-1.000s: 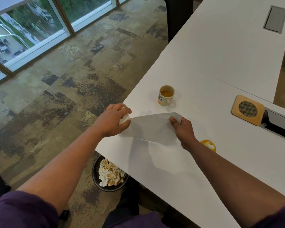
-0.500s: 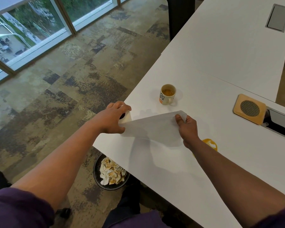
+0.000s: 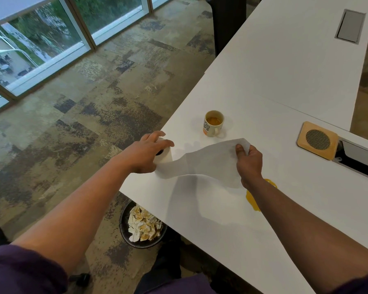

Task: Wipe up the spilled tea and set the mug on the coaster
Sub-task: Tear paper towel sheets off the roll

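A dark bin (image 3: 123, 228) of crumpled, seemingly stained paper (image 3: 143, 225) sits on the patterned carpet (image 3: 94, 98).

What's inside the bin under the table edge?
The bin holds crumpled paper towels, stained brown-yellow. The table covers the bin's right side, and whatever lies beneath the wads is hidden.

A white table (image 3: 285, 85) bears a mug (image 3: 213, 123), coaster (image 3: 317, 140), tea spill (image 3: 252, 200) and paper-towel roll (image 3: 165, 156).
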Available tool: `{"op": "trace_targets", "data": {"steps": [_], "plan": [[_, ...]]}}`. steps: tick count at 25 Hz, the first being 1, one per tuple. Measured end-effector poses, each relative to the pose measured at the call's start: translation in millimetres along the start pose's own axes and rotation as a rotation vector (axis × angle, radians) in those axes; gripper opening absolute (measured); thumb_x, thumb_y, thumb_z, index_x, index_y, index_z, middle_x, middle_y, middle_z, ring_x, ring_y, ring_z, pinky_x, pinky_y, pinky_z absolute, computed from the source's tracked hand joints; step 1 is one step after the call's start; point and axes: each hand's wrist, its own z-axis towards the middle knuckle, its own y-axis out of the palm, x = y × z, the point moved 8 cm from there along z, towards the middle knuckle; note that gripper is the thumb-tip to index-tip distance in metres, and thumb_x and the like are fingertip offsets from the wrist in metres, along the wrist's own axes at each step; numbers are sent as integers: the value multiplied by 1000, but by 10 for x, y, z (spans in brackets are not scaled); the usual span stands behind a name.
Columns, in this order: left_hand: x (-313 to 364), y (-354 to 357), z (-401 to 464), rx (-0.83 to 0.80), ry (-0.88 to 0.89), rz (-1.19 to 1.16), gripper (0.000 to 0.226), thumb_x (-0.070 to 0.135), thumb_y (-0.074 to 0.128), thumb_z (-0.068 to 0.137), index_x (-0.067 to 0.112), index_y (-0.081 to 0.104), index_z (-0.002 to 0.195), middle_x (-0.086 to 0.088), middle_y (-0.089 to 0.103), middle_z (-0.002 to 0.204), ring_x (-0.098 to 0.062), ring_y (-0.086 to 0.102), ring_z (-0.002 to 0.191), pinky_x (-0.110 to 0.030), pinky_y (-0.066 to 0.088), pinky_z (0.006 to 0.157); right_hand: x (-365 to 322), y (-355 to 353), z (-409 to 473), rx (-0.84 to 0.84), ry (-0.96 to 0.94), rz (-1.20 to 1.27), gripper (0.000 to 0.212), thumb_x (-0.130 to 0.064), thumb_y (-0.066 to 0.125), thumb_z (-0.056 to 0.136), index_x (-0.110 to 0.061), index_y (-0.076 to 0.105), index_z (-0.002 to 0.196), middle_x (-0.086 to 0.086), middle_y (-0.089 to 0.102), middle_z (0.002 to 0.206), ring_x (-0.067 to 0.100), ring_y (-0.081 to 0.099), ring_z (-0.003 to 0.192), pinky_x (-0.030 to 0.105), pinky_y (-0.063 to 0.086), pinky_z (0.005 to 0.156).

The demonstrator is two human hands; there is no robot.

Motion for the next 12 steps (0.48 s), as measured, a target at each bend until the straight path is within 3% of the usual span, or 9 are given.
{"op": "trace_targets", "data": {"steps": [4, 8, 12], "plan": [[-26, -26, -13, -8, -29, -36, 90, 0, 70, 74, 44, 31, 141, 11, 22, 154, -28, 30, 140, -51, 51, 100, 52, -101, 31, 50, -7, -26, 19, -33, 57, 99, -23, 68, 111, -5, 69, 100, 16, 64, 89, 28, 47, 74], [-28, -54, -19, 1, -54, -56, 97, 13, 79, 73, 42, 25, 148, 14, 26, 154, -26, 33, 141, -51, 51, 102, 50, -251, 65, 116, 2, -18, 12, -31, 57, 99, -25, 67, 99, -4, 68, 93, 19, 63, 86, 30, 47, 73], [111, -76, -4, -10, -11, 23, 108, 16, 80, 77, 55, 13, 151, 6, 15, 165, -32, 16, 152, -60, 40, 112, 23, -320, 100, 127, 4, -7, 17, -31, 57, 99, -21, 69, 106, -2, 69, 95, 18, 62, 84, 27, 46, 69]]}}
